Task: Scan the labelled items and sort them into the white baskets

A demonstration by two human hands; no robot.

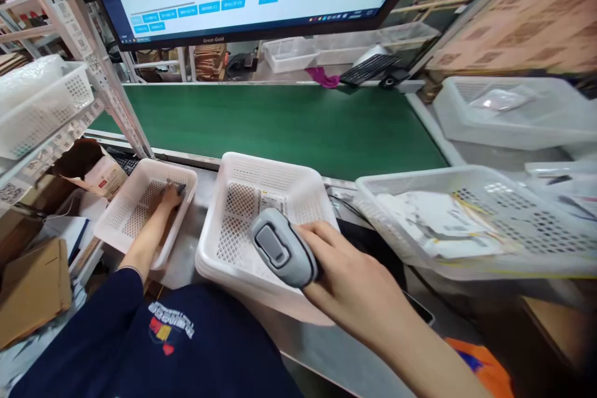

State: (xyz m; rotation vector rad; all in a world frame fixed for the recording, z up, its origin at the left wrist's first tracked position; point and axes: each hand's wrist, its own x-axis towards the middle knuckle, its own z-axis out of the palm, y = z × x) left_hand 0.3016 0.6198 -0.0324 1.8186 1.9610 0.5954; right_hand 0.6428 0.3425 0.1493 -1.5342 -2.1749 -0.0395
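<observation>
The right hand [354, 286] wraps a closed grip around a grey barcode scanner [282, 249], its head aimed down into the middle white basket [219, 261], where a label lies. Left of that basket, the left hand [170, 198] reaches into a smaller basket [116, 217] on the counter, fingers closing on a small dark item [180, 186]; how tightly, I cannot tell.

A grey metal bench [191, 261] carries 3 white perforated baskets: one at 9 o'clock [122, 216], one at centre [219, 261], one at 3 o'clock [466, 264] holding papers. Beyond them, at 12 o'clock, runs a green conveyor belt [280, 121].
</observation>
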